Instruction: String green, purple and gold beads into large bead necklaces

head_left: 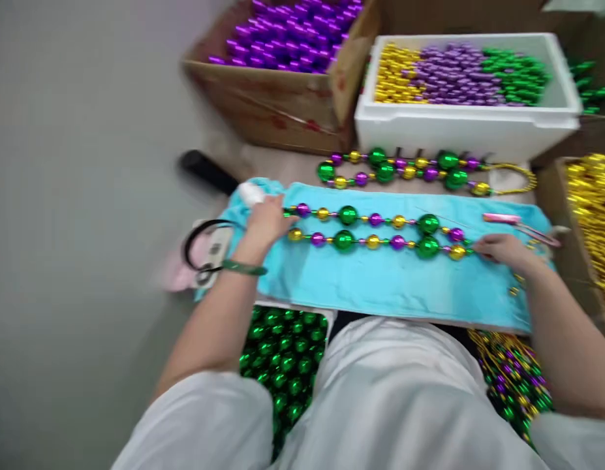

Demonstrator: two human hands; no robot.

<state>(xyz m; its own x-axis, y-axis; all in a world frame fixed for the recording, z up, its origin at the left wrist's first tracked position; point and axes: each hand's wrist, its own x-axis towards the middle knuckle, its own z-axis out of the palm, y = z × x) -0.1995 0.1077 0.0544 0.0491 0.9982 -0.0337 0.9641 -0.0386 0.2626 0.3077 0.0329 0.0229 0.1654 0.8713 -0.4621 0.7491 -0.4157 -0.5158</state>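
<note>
A bead strand (373,242) of green, purple and gold balls lies in two nearly parallel rows on a light blue towel (361,284). At its left end is my left hand (267,223), fingers closed around the end of the beads. The fingertips are partly hidden there, and a small white object (252,194) sits against that hand. My right hand (502,251) pinches the strand's right end beside a gold ball. Just above my right hand lies a pink-handled tool (502,218). Beyond the towel rests another bead necklace (385,172) with a gold loop.
At the back stand a cardboard box (277,98) of purple beads and a white bin (468,121) of gold, purple and green beads. Gold beads (593,222) fill a box at right. Green balls (282,365) and mixed strands (517,385) flank my lap.
</note>
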